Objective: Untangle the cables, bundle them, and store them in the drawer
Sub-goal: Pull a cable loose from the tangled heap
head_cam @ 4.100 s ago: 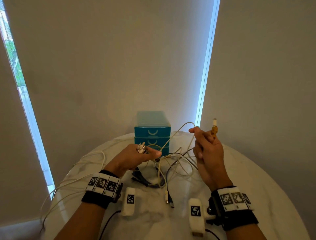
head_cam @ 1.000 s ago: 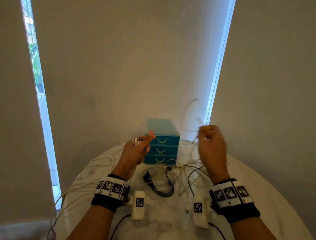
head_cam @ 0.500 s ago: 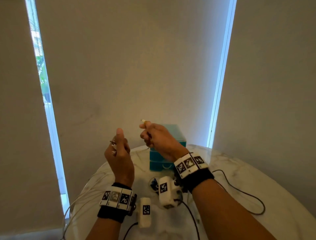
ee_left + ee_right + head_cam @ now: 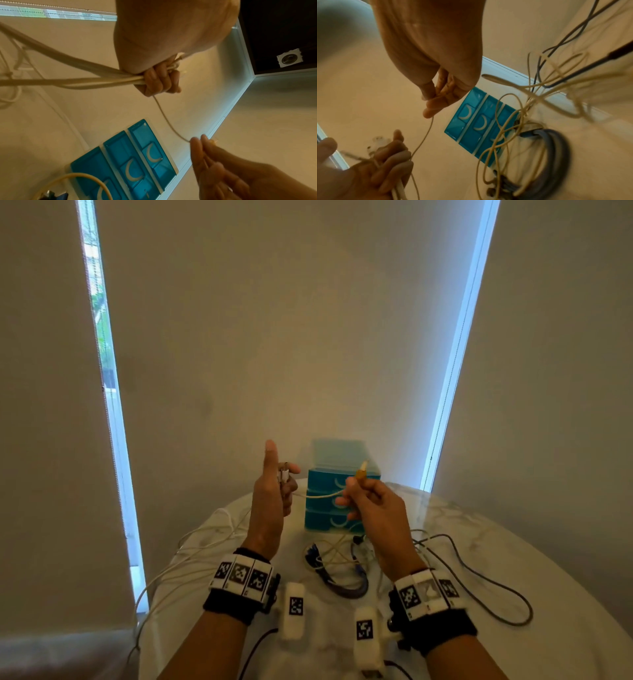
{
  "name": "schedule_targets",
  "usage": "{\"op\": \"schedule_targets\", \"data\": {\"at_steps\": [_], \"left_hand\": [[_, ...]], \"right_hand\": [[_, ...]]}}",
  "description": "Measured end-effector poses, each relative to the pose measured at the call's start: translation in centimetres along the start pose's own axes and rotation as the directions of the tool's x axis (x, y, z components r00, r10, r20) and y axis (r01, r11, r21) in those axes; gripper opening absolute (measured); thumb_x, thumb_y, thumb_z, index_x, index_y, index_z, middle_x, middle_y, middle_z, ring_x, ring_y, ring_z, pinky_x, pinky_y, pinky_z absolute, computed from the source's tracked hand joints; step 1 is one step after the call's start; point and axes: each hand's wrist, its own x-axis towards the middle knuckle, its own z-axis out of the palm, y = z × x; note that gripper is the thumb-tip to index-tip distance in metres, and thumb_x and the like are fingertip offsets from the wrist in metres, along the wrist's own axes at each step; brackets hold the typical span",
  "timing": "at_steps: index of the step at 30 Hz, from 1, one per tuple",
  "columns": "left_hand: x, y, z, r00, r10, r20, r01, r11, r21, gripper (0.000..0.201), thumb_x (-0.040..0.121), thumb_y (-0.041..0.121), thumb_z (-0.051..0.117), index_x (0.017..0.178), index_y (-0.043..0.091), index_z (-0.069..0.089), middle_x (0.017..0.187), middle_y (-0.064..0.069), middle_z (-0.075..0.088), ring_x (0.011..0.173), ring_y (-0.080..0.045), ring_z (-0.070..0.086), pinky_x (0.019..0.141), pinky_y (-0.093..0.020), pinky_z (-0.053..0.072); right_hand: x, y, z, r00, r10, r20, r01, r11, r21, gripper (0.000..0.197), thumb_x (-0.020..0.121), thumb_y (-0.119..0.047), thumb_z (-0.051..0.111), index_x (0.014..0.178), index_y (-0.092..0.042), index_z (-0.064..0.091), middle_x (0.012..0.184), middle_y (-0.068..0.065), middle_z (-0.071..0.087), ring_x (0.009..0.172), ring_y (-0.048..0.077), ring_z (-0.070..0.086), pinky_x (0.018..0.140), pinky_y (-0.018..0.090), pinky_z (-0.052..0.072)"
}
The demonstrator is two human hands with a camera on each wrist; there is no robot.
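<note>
Thin cream cable (image 4: 320,495) spans sideways from the left hand (image 4: 270,501), gripping white strands, to the pinching right hand (image 4: 371,503).

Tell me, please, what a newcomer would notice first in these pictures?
Two raised hands: the left hand grips white cables, the right hand pinches a thin cable strung between them. Behind stands a blue drawer unit, drawers closed. A cable tangle lies on the table in front of it.
</note>
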Motion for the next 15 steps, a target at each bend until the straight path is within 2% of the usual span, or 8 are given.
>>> {"op": "schedule_targets", "data": {"at_steps": [2,4,7,9,10,12,13,15], "left_hand": [[0.2,0.1,0.0,0.996,-0.068,0.064,0.071,0.997,-0.037,0.087,0.092,0.090,0.022,0.100,0.015,0.067,0.063,0.005,0.042,0.048,-0.008,0.027,0.042,-0.022,0.022],[0.4,0.2,0.2,0.986,-0.135,0.099,0.137,0.990,-0.017,0.092,0.089,0.091,0.019,0.106,0.015,0.066,0.065,0.005,0.045,0.046,-0.006,0.029,0.040,-0.020,0.024],[0.3,0.2,0.8,0.953,-0.241,0.185,0.220,0.967,0.129,0.088,0.078,0.096,0.032,0.107,0.019,0.062,0.067,0.007,0.045,0.046,-0.004,0.032,0.038,-0.018,0.024],[-0.4,0.1,1.1,0.935,-0.243,0.258,0.174,0.949,0.264,0.083,0.078,0.098,0.048,0.110,0.023,0.064,0.071,0.009,0.048,0.050,-0.003,0.037,0.043,-0.019,0.028],[-0.8,-0.1,1.2,0.932,-0.208,0.295,0.101,0.935,0.341,0.073,0.082,0.092,0.055,0.109,0.025,0.066,0.072,0.011,0.054,0.051,-0.002,0.042,0.046,-0.019,0.033],[-1.2,-0.7,1.1,0.936,-0.123,0.330,-0.048,0.883,0.466,0.046,0.096,0.066,0.065,0.106,0.022,0.070,0.075,0.013,0.065,0.053,0.005,0.053,0.054,-0.016,0.043],[-1.2,-0.9,1.1,0.940,-0.099,0.326,-0.075,0.873,0.483,0.038,0.099,0.055,0.068,0.106,0.018,0.071,0.074,0.012,0.067,0.054,0.006,0.056,0.055,-0.016,0.044],[-1.0,-1.2,0.9,0.942,-0.080,0.327,-0.088,0.879,0.469,0.030,0.101,0.043,0.071,0.101,0.012,0.071,0.065,0.012,0.066,0.052,0.003,0.055,0.053,-0.017,0.043]], "right_hand": [[-1.1,0.9,-0.2,0.998,0.052,0.030,-0.052,0.998,-0.021,0.023,0.103,-0.026,0.072,0.114,-0.005,0.073,0.094,0.011,0.083,0.085,0.017,0.081,0.066,0.022,0.061],[-1.8,1.8,-0.3,0.982,0.145,0.121,-0.132,0.985,-0.107,0.024,0.104,-0.024,0.070,0.113,-0.003,0.073,0.093,0.010,0.083,0.085,0.019,0.082,0.065,0.023,0.061],[-2.2,2.8,-0.2,0.946,0.206,0.251,-0.127,0.946,-0.297,0.023,0.106,-0.027,0.069,0.108,-0.005,0.073,0.090,0.006,0.083,0.082,0.018,0.081,0.068,0.027,0.063],[-2.4,3.0,0.0,0.948,0.190,0.257,-0.081,0.921,-0.381,0.022,0.105,-0.030,0.069,0.104,-0.008,0.074,0.087,0.003,0.083,0.074,0.012,0.079,0.064,0.020,0.057],[-2.5,3.0,0.1,0.948,0.182,0.260,-0.066,0.914,-0.401,0.021,0.105,-0.030,0.070,0.103,-0.010,0.075,0.085,0.002,0.083,0.070,0.010,0.077,0.061,0.016,0.053],[-2.8,3.0,0.3,0.942,0.180,0.284,-0.049,0.909,-0.414,0.019,0.104,-0.031,0.071,0.101,-0.013,0.076,0.083,0.001,0.082,0.066,0.009,0.074,0.057,0.012,0.049],[-2.9,3.0,0.4,0.940,0.179,0.290,-0.045,0.908,-0.416,0.019,0.104,-0.032,0.071,0.100,-0.014,0.076,0.084,0.001,0.083,0.066,0.009,0.074,0.057,0.012,0.048],[-3.1,2.9,0.5,0.948,0.164,0.271,-0.042,0.913,-0.406,0.018,0.103,-0.031,0.072,0.099,-0.014,0.077,0.084,0.001,0.082,0.065,0.007,0.073,0.058,0.012,0.049]]}}
